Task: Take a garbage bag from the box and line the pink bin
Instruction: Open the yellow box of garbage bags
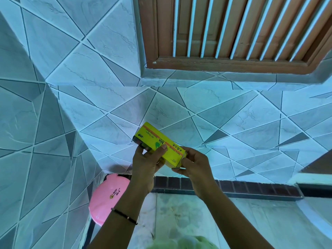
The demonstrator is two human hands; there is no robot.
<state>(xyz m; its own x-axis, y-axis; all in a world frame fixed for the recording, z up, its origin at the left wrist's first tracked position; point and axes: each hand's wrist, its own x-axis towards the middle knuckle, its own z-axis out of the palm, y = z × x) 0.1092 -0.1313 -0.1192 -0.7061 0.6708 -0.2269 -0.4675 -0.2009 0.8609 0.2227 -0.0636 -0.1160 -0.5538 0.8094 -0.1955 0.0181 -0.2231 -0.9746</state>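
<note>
This looks like a tiled room in a home, perhaps a bathroom or wash area. Pale marbled wall tiles (111, 56) cut by slanting grout lines cover the walls, with a band of dark skirting tiles (233, 187) at their foot. A brown wooden window frame (224, 64) holds white bars (204, 26). A pink bin (106, 196) stands in the corner on a marble floor (188, 212).

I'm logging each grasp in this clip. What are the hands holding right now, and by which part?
Both hold the yellow garbage bag box: the left hand grips its middle, the right hand its near end.
</note>
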